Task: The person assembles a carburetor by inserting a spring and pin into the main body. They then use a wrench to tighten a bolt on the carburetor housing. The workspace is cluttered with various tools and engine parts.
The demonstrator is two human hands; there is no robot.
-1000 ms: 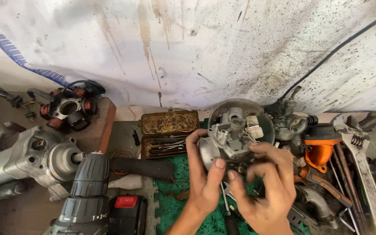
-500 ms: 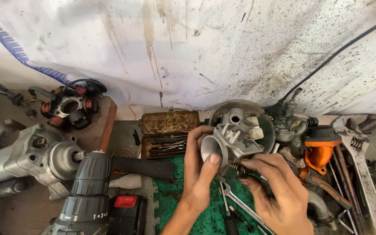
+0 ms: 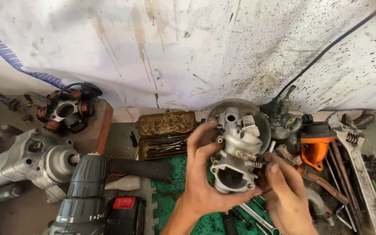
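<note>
My left hand [image 3: 205, 182] grips a silver metal carburettor body [image 3: 236, 156] from the left and below, holding it up over the green mat [image 3: 170, 204]. Its round bore faces me and a small spring [image 3: 256, 164] sticks out of its right side. My right hand [image 3: 283, 191] is at that side, its fingertips pinched at the spring and the small screw there. Behind the carburettor stands a round metal bowl [image 3: 262, 119].
A cordless drill [image 3: 83, 196] with a red-latched battery lies at lower left, a grey motor housing [image 3: 27, 159] and a copper-wound stator [image 3: 64, 111] beyond it. An open rusty tin of small tools [image 3: 166, 135] sits centre. Right: another carburettor [image 3: 283, 122], an orange part [image 3: 316, 146], an adjustable wrench [image 3: 357, 161].
The carburettor has been turned in my left hand so its bore faces me. My right hand has shifted from gripping its front to pinching the spring on its right side.
</note>
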